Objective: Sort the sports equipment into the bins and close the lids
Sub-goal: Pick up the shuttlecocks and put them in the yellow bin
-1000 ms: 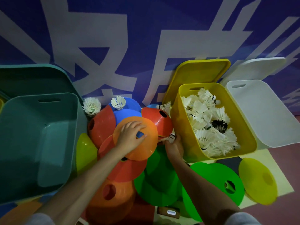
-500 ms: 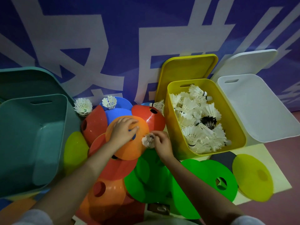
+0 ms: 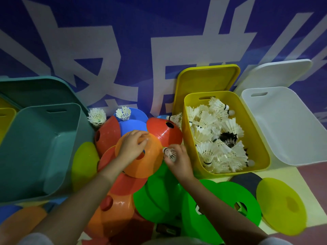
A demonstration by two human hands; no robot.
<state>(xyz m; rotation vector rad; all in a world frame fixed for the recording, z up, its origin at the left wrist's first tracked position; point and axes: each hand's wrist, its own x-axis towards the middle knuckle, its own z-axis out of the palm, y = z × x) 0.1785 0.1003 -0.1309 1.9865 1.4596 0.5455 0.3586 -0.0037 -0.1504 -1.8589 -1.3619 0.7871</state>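
Sorting midway | right hand (image 3: 178, 160) pinches white feathered shuttlecock (image 3: 169, 152), yellow plastic bin (image 3: 190, 165) of shuttlecocks just right of it | left hand (image 3: 131, 147) grips orange plastic disc cone (image 3: 150, 165) | teal plastic bin (image 3: 53, 174) left looks empty | 3 loose shuttlecocks, many cones, lids open

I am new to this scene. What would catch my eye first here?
First, the yellow bin on the right, heaped with white shuttlecocks. Then the bright disc cones piled in the middle, where the left hand holds an orange cone and the right hand pinches one shuttlecock.
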